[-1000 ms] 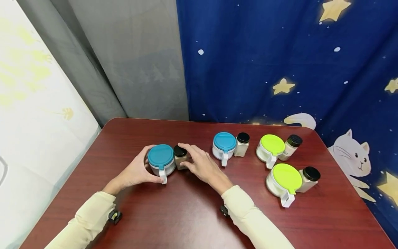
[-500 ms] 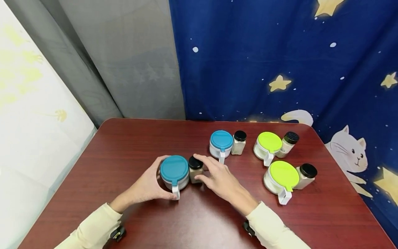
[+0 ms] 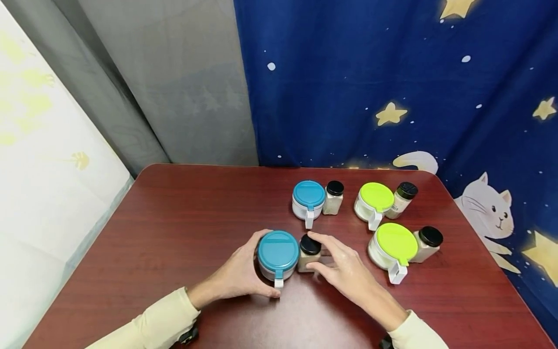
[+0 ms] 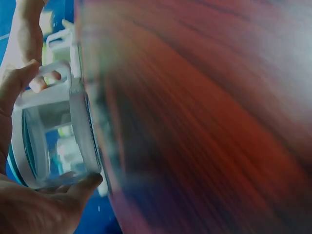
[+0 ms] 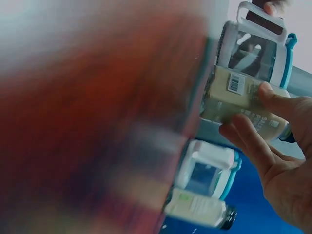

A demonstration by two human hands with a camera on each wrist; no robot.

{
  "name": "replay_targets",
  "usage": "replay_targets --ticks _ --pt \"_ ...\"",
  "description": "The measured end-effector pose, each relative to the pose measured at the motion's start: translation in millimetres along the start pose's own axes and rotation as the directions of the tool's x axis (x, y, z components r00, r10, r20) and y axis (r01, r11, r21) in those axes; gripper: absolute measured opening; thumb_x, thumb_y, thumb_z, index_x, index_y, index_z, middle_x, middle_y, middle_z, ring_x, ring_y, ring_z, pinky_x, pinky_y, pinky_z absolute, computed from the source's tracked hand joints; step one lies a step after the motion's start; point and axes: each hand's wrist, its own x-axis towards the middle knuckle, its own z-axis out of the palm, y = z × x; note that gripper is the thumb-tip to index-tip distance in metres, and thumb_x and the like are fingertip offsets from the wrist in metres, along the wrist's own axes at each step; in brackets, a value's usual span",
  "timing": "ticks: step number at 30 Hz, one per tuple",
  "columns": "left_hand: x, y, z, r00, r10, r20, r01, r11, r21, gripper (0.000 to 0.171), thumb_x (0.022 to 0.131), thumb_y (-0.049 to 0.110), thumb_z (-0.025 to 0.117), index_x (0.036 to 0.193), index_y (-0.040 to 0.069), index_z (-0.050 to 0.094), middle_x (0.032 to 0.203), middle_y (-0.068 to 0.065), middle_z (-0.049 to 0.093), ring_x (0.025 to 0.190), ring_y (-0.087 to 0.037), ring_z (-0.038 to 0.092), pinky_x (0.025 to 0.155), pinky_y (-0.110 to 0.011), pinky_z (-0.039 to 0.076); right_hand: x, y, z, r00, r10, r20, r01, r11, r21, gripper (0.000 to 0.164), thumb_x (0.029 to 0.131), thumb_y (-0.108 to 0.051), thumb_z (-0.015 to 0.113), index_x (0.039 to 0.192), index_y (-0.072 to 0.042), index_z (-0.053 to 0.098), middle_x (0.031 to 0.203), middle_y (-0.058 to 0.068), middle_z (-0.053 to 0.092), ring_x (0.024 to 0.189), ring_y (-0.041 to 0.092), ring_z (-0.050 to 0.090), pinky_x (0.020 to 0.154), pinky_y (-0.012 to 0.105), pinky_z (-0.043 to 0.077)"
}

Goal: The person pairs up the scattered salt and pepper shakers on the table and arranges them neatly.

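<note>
My left hand (image 3: 239, 275) curls round a clear seasoning jar with a blue lid (image 3: 278, 251), its thumb by the white handle. Right beside the jar stands a square spice bottle with a black cap (image 3: 310, 246), which my right hand (image 3: 348, 272) grips between thumb and fingers. In the right wrist view the spice bottle (image 5: 239, 97) shows a barcode label and sits against the jar's side. From the left wrist the jar (image 4: 58, 129) appears see-through, fingers at its base and its lid side partly hidden by the hand.
Behind, another blue-lidded jar (image 3: 309, 195) stands beside a black-capped bottle (image 3: 333, 198). To the right are two green-lidded jars, a rear one (image 3: 377, 196) and a front one (image 3: 396, 242), each with a bottle next to it. Curtains hang beyond the table (image 3: 196, 208).
Both hands have moved rightward and nearer the table's front, bringing the blue-lidded jar and the spice bottle along side by side. The other jars and bottles keep their places.
</note>
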Motion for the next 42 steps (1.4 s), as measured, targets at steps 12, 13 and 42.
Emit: replay_targets --ticks 12,13,42 --pt "25.2 14.5 36.4 0.997 -0.046 0.061 0.047 0.999 -0.015 0.116 0.057 0.037 0.101 0.150 0.020 0.033 0.131 0.006 0.058 0.114 -0.013 0.059 0.096 -0.042 0.050 -27 15 -21 0.995 0.101 -0.016 -0.102 0.994 -0.043 0.077 0.080 0.001 0.085 0.147 -0.017 0.050 0.132 0.007 0.059 0.097 0.013 0.068 0.076 0.028 0.058" --pt "27.7 14.8 39.0 0.997 -0.046 0.068 0.047 0.999 -0.013 0.116 0.058 0.036 0.101 0.150 0.019 0.032 0.131 0.005 0.058 0.114 -0.013 0.059 0.096 -0.041 0.050 -28 17 -22 0.995 0.103 -0.020 -0.104 0.993 -0.058 0.077 0.080 0.001 0.085 0.147 -0.016 0.050 0.133 0.007 0.059 0.098 0.013 0.068 0.076 0.027 0.058" --pt "43.0 11.5 49.6 0.988 -0.032 0.153 0.034 0.999 -0.007 0.130 0.062 0.038 0.098 0.159 0.011 0.016 0.148 -0.006 0.046 0.130 -0.018 0.049 0.107 -0.045 0.041 -35 20 -27 0.980 0.170 -0.104 -0.190 0.955 -0.228 0.081 0.080 -0.006 0.088 0.149 -0.016 0.046 0.129 0.007 0.062 0.098 0.017 0.067 0.078 0.035 0.058"
